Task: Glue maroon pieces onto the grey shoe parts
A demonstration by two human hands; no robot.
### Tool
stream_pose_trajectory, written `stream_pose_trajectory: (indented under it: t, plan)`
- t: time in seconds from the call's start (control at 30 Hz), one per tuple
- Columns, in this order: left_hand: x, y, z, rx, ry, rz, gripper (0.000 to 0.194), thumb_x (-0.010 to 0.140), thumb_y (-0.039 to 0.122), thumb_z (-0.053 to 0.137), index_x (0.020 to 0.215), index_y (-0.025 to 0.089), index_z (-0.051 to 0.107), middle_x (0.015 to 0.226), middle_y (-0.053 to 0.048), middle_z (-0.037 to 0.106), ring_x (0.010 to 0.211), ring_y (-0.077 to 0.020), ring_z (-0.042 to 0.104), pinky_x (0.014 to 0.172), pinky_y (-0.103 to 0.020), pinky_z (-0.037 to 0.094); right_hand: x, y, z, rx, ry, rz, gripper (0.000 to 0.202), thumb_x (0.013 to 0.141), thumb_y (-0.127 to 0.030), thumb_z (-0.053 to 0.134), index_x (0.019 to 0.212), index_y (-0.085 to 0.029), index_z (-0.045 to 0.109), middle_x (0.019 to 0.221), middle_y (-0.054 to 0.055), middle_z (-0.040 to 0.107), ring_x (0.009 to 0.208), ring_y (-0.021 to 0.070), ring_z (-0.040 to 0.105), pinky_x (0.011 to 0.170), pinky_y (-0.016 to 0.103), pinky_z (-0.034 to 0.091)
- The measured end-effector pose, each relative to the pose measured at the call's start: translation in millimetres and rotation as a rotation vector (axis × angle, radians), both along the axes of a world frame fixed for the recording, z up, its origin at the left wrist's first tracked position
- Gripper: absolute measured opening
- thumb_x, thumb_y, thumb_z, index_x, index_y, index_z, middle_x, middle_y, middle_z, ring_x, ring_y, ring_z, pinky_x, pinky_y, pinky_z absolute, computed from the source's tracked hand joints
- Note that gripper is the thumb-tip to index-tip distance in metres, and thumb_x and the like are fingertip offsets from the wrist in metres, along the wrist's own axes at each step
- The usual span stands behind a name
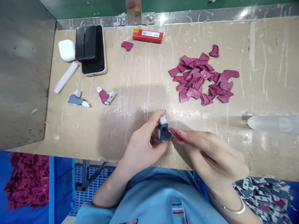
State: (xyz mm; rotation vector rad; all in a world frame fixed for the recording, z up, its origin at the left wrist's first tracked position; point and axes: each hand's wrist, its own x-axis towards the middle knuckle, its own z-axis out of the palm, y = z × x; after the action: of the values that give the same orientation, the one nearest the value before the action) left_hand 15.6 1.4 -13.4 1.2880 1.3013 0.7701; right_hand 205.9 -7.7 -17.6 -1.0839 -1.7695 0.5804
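Between the thumb and fingers of my left hand (146,141) is a small dark grey and white plastic part (164,131), its hollow side facing up. My right hand (210,152) pinches a maroon plastic piece (175,134) close to the right side of that part; whether the two touch I cannot tell. Beyond my right hand lies a loose heap of similar maroon pieces (195,77). To the left rest a grey and white part (77,99) and another white part with a maroon piece on it (105,95).
At the back left are a white case (66,50), a black box (86,43) on a phone (100,67), and a pale strip (66,77). A red box (148,36) and a lone maroon piece (127,46) lie farther back. A metal wall (25,71) borders the left; blue bins (62,189) stand below.
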Motion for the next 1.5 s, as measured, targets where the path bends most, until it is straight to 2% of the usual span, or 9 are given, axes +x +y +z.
stream_pose_trajectory:
  t: [0.2,0.4,0.57,0.73,0.87,1.07,1.17,1.37,1.5]
  plan:
    - [-2,-1,-0.3,0.025,0.033,-0.025,0.069,0.089,0.013,0.067,0.155,0.026,0.057,0.098,0.002,0.073,0.079,-0.0134,0.070,0.078,-0.024,0.060,1,-1,-2.3,0.063,-0.122,0.130,0.040,0.092,0.005,0.078,0.125,-0.018,0.081,0.125,0.006,0.085,0.114,0.0224,0.084,0.102,0.031,0.073]
    - [-2,1,-0.7,0.023,0.018,-0.015,0.066,0.087,0.012,0.068,0.151,0.026,0.059,0.097,0.003,0.072,0.076,-0.0123,0.068,0.078,-0.024,0.061,-1,6,-4.4,0.010,-0.076,0.173,0.057,0.094,0.002,0.077,0.142,-0.028,0.076,0.121,0.004,0.086,0.114,0.0277,0.084,0.097,0.041,0.076]
    - [-2,-2,-2.9,0.003,-0.032,0.009,0.065,0.086,0.010,0.068,0.149,0.027,0.061,0.099,0.003,0.073,0.077,-0.0125,0.070,0.078,-0.023,0.062,-8,14,-5.0,-0.047,0.051,0.133,0.044,0.090,-0.001,0.082,0.121,-0.032,0.085,0.105,0.000,0.088,0.105,0.0267,0.085,0.090,0.042,0.075]
    - [-4,-5,2.9,-0.002,-0.126,0.015,0.067,0.091,0.007,0.069,0.154,0.027,0.055,0.120,-0.002,0.079,0.093,-0.0141,0.077,0.090,-0.025,0.065,-11,18,-2.5,-0.121,0.099,0.116,0.031,0.091,-0.004,0.082,0.106,-0.032,0.086,0.100,-0.002,0.088,0.099,0.0243,0.084,0.088,0.041,0.073]
    - [-6,-6,11.0,-0.031,-0.360,-0.021,0.070,0.094,0.010,0.074,0.157,0.026,0.048,0.135,-0.008,0.078,0.115,-0.0192,0.081,0.105,-0.030,0.066,-7,15,1.6,-0.100,0.069,0.133,0.032,0.092,-0.003,0.078,0.108,-0.030,0.084,0.108,-0.001,0.088,0.103,0.0237,0.083,0.092,0.040,0.072]
    - [-3,-8,7.3,-0.167,-0.533,0.122,0.047,0.101,0.030,0.080,0.142,0.026,0.057,0.115,-0.007,0.085,0.098,-0.0221,0.087,0.085,-0.030,0.072,-9,0,0.9,-0.336,0.389,0.131,0.055,0.093,0.006,0.071,0.132,-0.033,0.073,0.127,0.002,0.083,0.119,0.0215,0.081,0.101,0.038,0.073]
    - [-4,-7,8.3,-0.177,-0.568,0.125,0.047,0.099,0.037,0.084,0.137,0.026,0.059,0.112,-0.007,0.086,0.100,-0.0236,0.087,0.089,-0.033,0.072,-13,-2,-2.6,-0.332,0.541,0.107,0.057,0.091,0.007,0.075,0.133,-0.030,0.071,0.117,0.002,0.084,0.112,0.0198,0.084,0.102,0.036,0.073]
    - [-5,-4,11.2,-0.194,-0.577,0.088,0.046,0.099,0.032,0.084,0.134,0.030,0.055,0.110,-0.003,0.084,0.095,-0.0192,0.087,0.090,-0.030,0.071,-13,-1,-2.9,-0.301,0.467,0.112,0.049,0.091,0.005,0.076,0.125,-0.030,0.068,0.110,0.002,0.084,0.107,0.0223,0.084,0.098,0.043,0.075]
    - [-1,-4,6.6,-0.173,-0.547,0.095,0.047,0.096,0.034,0.084,0.129,0.028,0.052,0.105,-0.003,0.083,0.091,-0.0198,0.086,0.082,-0.028,0.070,-12,0,0.0,-0.272,0.374,0.110,0.044,0.088,0.006,0.076,0.115,-0.028,0.068,0.108,0.001,0.084,0.105,0.0184,0.083,0.097,0.033,0.072]
